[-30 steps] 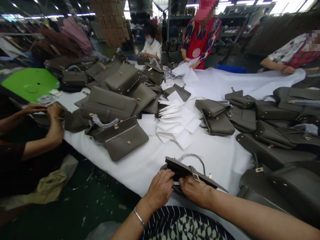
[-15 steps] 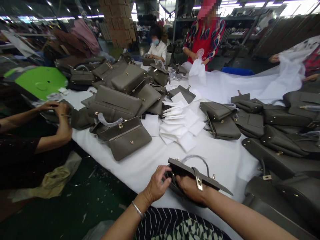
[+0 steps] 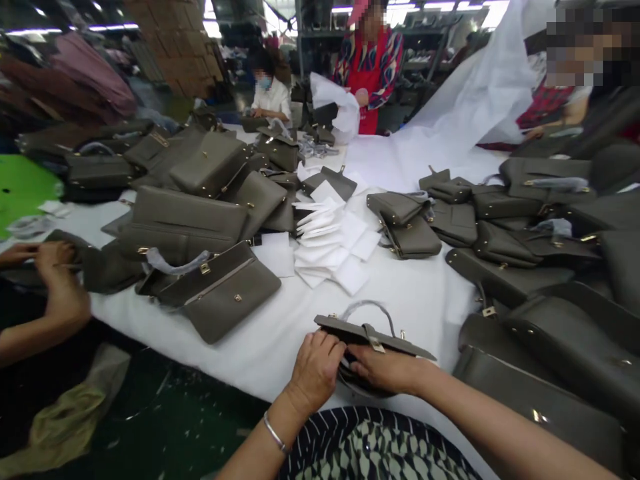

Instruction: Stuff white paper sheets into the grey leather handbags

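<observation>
Closest to the camera, at the near edge of the white-covered surface (image 3: 280,337), a grey handbag (image 3: 350,327) stands with its flap lifted and its gold-tipped clasp strap (image 3: 374,343) hanging loose. The left hand (image 3: 317,370) is curled over the bag's near edge and grips it. The right hand (image 3: 383,368) reaches in under the flap; its fingertips are hidden inside, so I cannot tell whether they are closed on anything. The bag's handle (image 3: 367,307) is wrapped in clear film.

By the look of it this bag is mid-handling: open, not fastened, not yet set among the others.

Just beyond lies a scatter of white sheets (image 3: 330,243). To the left is a heap of matching bags, the nearest one (image 3: 225,293) lying flat; to the right a second heap (image 3: 540,267) crowds the surface. Which heap is finished cannot be told.

At the left edge a co-worker's hands (image 3: 53,257) are on another bag. At the far end a person in a red apron (image 3: 367,60) holds a white cloth (image 3: 333,103), and a large white sheet (image 3: 475,93) is raised at the far right.
</observation>
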Demonstrator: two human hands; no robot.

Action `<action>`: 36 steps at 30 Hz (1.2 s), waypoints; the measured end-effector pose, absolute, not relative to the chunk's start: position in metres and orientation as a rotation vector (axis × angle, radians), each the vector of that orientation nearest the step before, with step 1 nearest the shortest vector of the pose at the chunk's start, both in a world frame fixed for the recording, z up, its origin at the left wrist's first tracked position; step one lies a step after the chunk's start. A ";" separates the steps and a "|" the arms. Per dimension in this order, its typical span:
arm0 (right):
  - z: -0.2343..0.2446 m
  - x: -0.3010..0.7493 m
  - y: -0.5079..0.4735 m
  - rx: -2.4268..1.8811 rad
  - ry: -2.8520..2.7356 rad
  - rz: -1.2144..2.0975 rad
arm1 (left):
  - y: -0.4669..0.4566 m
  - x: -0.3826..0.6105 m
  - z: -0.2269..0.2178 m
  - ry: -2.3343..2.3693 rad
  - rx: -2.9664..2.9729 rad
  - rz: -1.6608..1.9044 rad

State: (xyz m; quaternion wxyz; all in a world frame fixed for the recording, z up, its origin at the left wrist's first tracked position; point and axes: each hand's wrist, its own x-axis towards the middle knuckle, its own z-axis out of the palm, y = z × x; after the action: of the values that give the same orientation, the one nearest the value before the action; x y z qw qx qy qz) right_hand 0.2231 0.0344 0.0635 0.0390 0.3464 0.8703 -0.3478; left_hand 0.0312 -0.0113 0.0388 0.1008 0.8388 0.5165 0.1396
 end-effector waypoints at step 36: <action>0.039 0.283 0.008 1.571 2.681 -0.523 | 0.057 0.123 0.051 0.972 2.291 -0.692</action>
State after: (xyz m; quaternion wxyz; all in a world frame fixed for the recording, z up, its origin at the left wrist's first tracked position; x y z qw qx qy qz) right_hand 0.2834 0.0080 0.0394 -0.0050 0.4986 0.8508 -0.1659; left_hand 0.1232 0.0569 0.0507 0.2756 0.8527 0.3617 -0.2574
